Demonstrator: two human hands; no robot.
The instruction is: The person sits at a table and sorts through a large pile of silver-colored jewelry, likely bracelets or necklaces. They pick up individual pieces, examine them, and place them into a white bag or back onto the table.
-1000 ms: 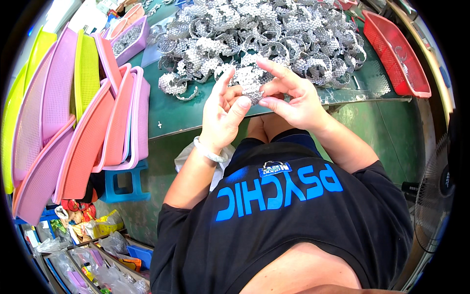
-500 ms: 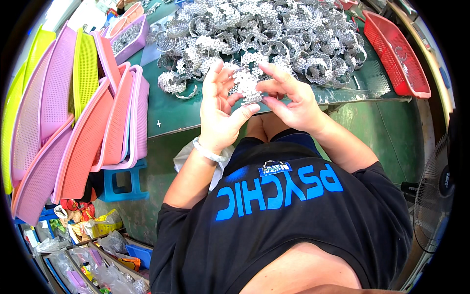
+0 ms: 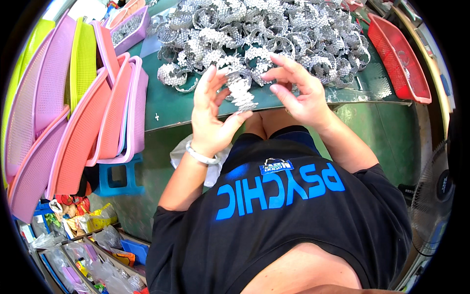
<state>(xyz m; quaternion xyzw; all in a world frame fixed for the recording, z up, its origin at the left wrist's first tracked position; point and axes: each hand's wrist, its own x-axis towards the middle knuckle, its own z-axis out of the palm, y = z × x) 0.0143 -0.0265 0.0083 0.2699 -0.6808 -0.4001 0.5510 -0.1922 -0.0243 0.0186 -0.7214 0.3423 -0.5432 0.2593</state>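
A curved band of silvery, scale-like pieces (image 3: 240, 93), much like a cuff bracelet, stands between the thumb and fingers of my left hand (image 3: 213, 110). The thumb presses its lower end and the fingertips meet its upper end. To its right, my right hand (image 3: 306, 95) is apart from the band, fingers spread and curved, with nothing visible in them. Just beyond both hands lies a large heap of similar silvery bands (image 3: 274, 36) on the green table (image 3: 171, 110).
Stacked plastic baskets (image 3: 88, 132) in pink, purple and lime crowd the left side, near a blue stool (image 3: 120, 179). A red basket (image 3: 391, 59) sits at the table's right end. A fan (image 3: 431, 196) stands at lower right. A small cross-shaped piece (image 3: 157, 117) lies near the table edge.
My right hand has let go of the band and drawn off to the right, its fingers opening. My left hand keeps the band, now turned and slightly lower.
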